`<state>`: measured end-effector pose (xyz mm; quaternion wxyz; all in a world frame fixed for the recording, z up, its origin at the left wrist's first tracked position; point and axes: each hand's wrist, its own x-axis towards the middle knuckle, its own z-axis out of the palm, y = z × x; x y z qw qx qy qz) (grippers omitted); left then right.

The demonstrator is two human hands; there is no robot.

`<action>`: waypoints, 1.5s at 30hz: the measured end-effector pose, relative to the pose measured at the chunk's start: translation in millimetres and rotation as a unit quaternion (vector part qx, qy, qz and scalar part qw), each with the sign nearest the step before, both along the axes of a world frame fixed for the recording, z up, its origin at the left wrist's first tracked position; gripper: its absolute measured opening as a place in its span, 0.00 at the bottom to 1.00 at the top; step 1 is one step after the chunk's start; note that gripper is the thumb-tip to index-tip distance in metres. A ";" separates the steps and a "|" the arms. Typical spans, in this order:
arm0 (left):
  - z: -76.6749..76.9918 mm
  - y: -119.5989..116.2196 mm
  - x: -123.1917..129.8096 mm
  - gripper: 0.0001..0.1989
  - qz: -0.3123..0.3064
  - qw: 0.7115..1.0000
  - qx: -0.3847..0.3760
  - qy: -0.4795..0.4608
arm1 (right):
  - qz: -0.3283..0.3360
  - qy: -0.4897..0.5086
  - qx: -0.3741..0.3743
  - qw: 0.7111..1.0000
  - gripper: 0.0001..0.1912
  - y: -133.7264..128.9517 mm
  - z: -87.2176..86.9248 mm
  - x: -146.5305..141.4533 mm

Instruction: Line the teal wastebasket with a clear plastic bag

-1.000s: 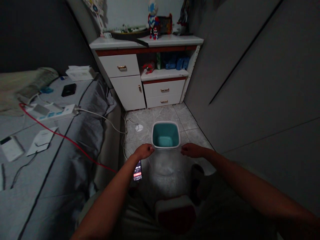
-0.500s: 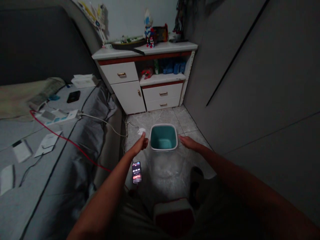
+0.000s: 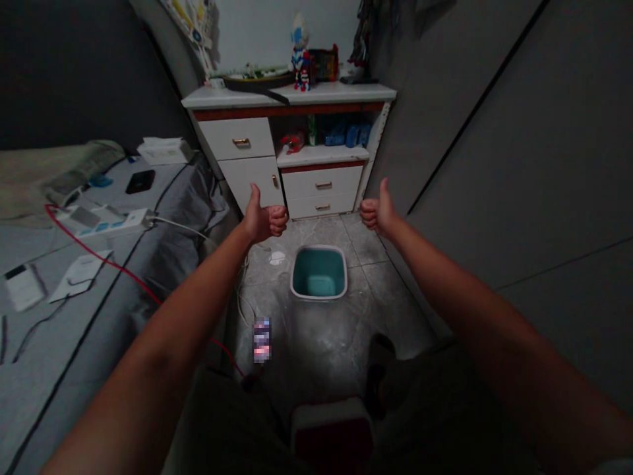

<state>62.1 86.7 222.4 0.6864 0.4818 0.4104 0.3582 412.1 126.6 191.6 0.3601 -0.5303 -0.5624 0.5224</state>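
Since half a second ago, our left hand (image 3: 266, 218) and right hand (image 3: 380, 212) have lifted from beside the teal bin (image 3: 320, 265), now well clear of it. Left hand: four fingers curled in and pressed together, thumb straight up, nothing held. Right hand: same, fingers folded tight, thumb up, nothing held. Knuckle sides face each other, wide gap between.

We see the bin upright on the tiled floor (image 3: 366, 247), near the front bottom edge of the white cabinet (image 3: 242, 137), between the bed (image 3: 148, 257) edge and the grey panel (image 3: 494, 165). Its pale rim is whole, inside bare. White flat piece (image 3: 277, 258) on the floor, left of the bin. Lit phone (image 3: 262, 340), screen pixelated, lies on the floor near the bed's side edge.

On the bed: power strip (image 3: 116, 225), red cable (image 3: 116, 266) running over the near side edge, black phone (image 3: 141, 181) and tissue box (image 3: 164, 150) close to the far corner by the cabinet. Figurine (image 3: 299, 59) stands around the middle of the cabinet top's back edge. At the bottom we get a dim red-and-white stool-like object (image 3: 333, 435).
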 end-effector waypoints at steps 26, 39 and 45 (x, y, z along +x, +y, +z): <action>-188.3 -64.9 -43.6 0.07 0.108 0.933 0.050 0.339 | 0.242 -0.396 0.057 0.884 0.10 -103.4 -162.7 -7.9; -269.0 -31.2 -56.8 0.11 0.105 0.925 0.017 0.364 | 0.344 -0.329 -0.004 0.879 0.14 -98.5 -223.3 -66.5; -294.4 -28.9 -61.2 0.12 0.113 0.937 -0.019 0.329 | 0.359 -0.316 -0.103 0.872 0.14 -93.6 -218.7 -66.8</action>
